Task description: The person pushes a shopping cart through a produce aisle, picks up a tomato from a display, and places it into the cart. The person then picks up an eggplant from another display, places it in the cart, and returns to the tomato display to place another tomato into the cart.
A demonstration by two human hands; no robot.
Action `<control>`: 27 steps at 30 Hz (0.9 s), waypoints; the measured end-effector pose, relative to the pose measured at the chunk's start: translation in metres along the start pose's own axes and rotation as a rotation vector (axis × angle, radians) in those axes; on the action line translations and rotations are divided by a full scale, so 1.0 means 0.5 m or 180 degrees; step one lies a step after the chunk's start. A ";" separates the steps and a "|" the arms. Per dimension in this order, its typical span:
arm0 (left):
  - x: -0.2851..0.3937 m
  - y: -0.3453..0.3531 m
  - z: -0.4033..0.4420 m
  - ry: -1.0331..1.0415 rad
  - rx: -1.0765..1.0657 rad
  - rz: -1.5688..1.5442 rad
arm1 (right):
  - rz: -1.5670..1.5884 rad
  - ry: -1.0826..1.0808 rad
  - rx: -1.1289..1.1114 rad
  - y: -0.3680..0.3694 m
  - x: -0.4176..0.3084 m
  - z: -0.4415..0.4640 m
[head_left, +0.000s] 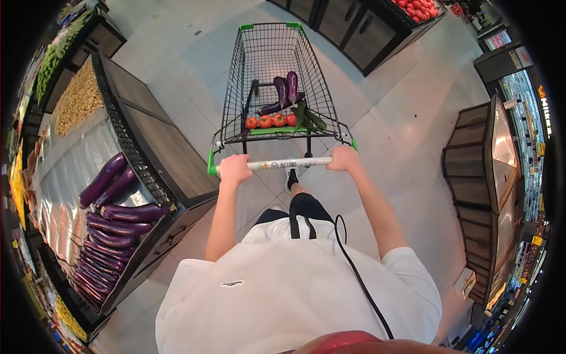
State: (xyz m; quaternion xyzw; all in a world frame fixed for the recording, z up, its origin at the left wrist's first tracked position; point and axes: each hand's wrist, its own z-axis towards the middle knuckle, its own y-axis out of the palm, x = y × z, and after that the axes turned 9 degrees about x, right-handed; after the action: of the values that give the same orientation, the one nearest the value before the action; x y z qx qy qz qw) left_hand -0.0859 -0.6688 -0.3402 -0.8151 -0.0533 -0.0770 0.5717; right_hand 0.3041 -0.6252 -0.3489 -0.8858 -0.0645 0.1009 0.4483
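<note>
While both hands close around its pale handlebar, the shopping cart (268,53) stands directly ahead of the grip, a black wire frame with green corner pieces and printed characters along the bar between the fists. The left hand (234,168) is wrapped around the bar near its left end, and the right hand (344,159) is wrapped around it near the right end. Just beyond the grip, at the near end of the wire basket, four red tomatoes (265,121) lie in a row, with dark green cucumbers (311,117) to their right and glossy purple eggplants (281,91) behind them. Left of the grip, a black-edged display bin (150,100) holds more eggplants and a heap of tan peanuts (79,97). Farther ahead and to the right, a dark cabinet (356,35) carries round red produce (417,9).
</note>
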 end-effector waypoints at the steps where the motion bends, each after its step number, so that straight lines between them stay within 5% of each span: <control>1: 0.004 -0.018 0.045 0.0011 0.0106 0.0053 | 0.0038 -0.0065 -0.0008 -0.025 0.012 0.044; 16: 0.043 -0.156 0.547 -0.1024 0.1413 -0.0343 | 0.0158 -0.0237 0.0397 -0.372 0.029 0.609; 21: 0.065 -0.179 0.717 -0.1082 0.2808 -0.0955 | 0.0301 -0.0422 0.0675 -0.459 -0.020 0.766; 27: 0.133 -0.294 0.979 0.0217 0.2337 -0.1965 | 0.0968 -0.0882 0.1507 -0.514 -0.103 0.909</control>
State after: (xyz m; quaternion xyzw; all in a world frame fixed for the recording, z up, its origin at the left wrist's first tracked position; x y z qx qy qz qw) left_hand -0.0144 -0.1586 -0.3555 -0.5025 -0.2977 -0.2459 0.7736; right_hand 0.1404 -0.1291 -0.3980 -0.7342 0.0336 0.2988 0.6088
